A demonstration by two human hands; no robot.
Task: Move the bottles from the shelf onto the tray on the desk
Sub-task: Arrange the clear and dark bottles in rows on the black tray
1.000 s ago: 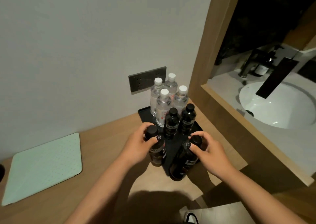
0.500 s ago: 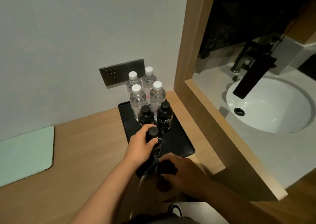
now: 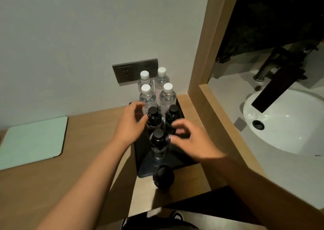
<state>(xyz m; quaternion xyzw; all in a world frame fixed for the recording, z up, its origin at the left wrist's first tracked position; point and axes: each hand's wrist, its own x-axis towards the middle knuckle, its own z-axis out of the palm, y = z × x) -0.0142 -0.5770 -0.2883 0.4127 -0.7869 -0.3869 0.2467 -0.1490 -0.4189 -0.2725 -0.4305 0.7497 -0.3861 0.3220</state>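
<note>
A black tray (image 3: 142, 162) lies on the wooden desk (image 3: 91, 142) against the wall. Several clear bottles with white caps (image 3: 167, 96) stand at its back. Two dark bottles (image 3: 154, 118) stand in front of them, side by side. A third dark bottle (image 3: 158, 142) stands nearer on the tray. Another dark bottle (image 3: 164, 177) stands on the desk just off the tray's front edge. My left hand (image 3: 129, 124) hovers with spread fingers beside the left dark bottle. My right hand (image 3: 189, 139), fingers loosely curled, is right of the third dark bottle and holds nothing.
A pale green mat (image 3: 33, 142) lies at the desk's left. A dark socket plate (image 3: 135, 72) is on the wall behind the bottles. To the right, a wooden partition (image 3: 201, 54) borders a white sink (image 3: 287, 124) with a black faucet (image 3: 277, 82).
Both hands have let go of the dark bottles they held. One bottle now stands on the tray, the other on the desk before it. Both hands moved towards the wall.
</note>
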